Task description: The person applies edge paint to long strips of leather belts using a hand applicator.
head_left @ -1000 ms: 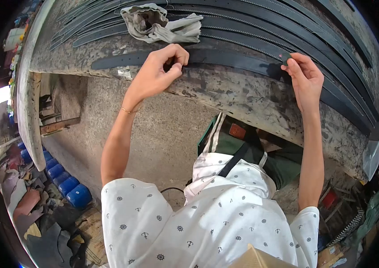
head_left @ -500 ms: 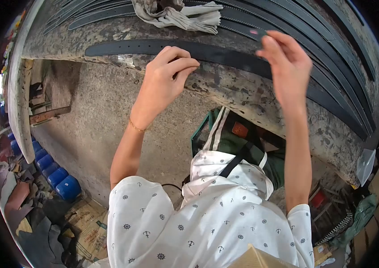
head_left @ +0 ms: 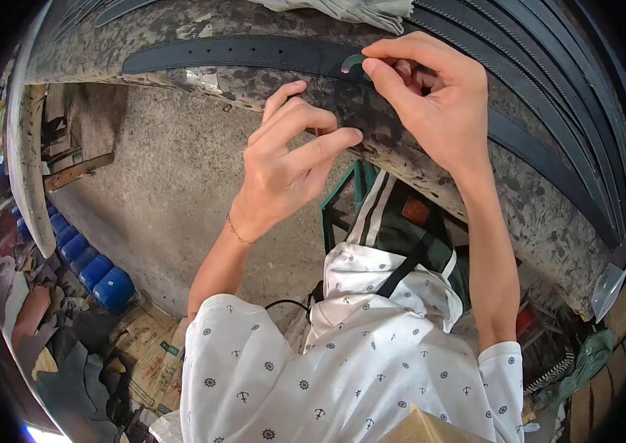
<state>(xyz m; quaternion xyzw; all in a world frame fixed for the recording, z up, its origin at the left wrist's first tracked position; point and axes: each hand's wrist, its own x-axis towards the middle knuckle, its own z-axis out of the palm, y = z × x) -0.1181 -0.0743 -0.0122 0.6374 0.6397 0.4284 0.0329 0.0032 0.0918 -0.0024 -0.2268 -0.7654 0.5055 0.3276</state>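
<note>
A dark leather belt strap with a row of holes lies along the near side of the worn table. My right hand is over the strap, thumb and forefinger pinching a small curved dark green piece with a pinkish end. The piece overlaps the strap in this view. Just below and left of it, my left hand has its fingers bent and apart, with nothing in them, close to the table's near edge.
More stitched dark straps lie across the right and back of the table. A crumpled grey cloth rests at the back. Blue containers and leather scraps are on the floor at left. A clear plastic bag hangs at the right edge.
My right hand has moved left and toward the strap with the curved piece. My left hand has moved slightly right and down, its fingers spreading. The camera view has shifted a little.
</note>
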